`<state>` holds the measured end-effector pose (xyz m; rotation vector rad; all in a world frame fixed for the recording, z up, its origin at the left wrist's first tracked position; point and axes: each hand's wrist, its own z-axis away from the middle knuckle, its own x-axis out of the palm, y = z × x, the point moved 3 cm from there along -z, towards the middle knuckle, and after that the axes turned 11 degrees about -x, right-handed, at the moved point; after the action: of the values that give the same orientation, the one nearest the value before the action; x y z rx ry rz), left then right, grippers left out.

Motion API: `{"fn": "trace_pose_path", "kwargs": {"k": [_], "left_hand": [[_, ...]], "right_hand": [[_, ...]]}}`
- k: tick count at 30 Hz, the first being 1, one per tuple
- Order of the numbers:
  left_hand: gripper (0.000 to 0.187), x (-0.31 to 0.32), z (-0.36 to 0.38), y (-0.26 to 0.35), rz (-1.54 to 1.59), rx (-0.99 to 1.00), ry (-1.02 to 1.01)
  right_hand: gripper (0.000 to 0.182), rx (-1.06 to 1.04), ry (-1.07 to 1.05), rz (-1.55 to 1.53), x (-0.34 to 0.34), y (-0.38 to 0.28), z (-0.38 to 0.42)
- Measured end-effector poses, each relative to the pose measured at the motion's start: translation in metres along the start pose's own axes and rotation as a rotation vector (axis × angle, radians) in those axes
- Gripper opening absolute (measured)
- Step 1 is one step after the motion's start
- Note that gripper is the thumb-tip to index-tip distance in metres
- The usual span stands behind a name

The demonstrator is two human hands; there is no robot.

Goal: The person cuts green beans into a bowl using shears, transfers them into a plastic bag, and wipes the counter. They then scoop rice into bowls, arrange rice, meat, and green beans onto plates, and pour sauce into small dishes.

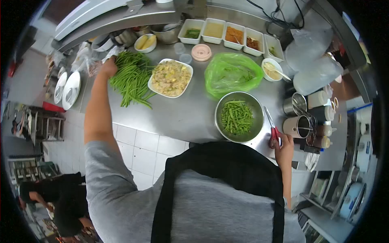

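Observation:
My left hand [108, 67] reaches to the upper left end of a pile of long green beans [131, 77], beside a white crumpled piece [112, 52] of cloth or plastic. Its fingers look closed, but what they hold is hard to make out. At the right, my right hand [285, 148] grips the red handles of a pair of scissors [274, 133], blades pointing away from me. Just left of the scissors stands a steel bowl [219, 119] with cut green bean pieces [237, 117] in it. Behind the bowl lies a green plastic bag [216, 77] with some green pieces inside.
A white dish of fried rice [170, 79] sits beside the beans. White tubs of chopped ingredients [234, 37] line the back. Steel containers [296, 126] and sauce bottles [323, 141] crowd the right; white plates [71, 90] stand left. A person in black [60, 198] is lower left.

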<state>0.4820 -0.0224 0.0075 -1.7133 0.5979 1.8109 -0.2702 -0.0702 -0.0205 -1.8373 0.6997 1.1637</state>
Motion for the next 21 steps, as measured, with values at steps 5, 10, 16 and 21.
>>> {"fn": "trace_pose_path", "kwargs": {"k": [5, 10, 16, 21], "left_hand": [[0.075, -0.030, 0.014, 0.026, -0.060, 0.117, -0.020], [0.061, -0.073, 0.107, 0.131, 0.277, 0.527, 0.252], [0.051, 0.022, 0.207, 0.293, 0.578, 0.671, -0.376], [0.045, 0.005, 0.234, 0.311, 1.016, 0.482, -0.019]], "right_hand": [[0.015, -0.014, 0.130, -0.170, -0.013, -0.024, -0.046], [0.024, 0.077, 0.045, -0.791, 0.034, 0.000, -0.134], [0.055, 0.423, -0.319, -0.966, 0.088, -0.041, -0.207], [0.032, -0.330, -0.426, -1.210, 0.048, -0.144, -0.189]]}}
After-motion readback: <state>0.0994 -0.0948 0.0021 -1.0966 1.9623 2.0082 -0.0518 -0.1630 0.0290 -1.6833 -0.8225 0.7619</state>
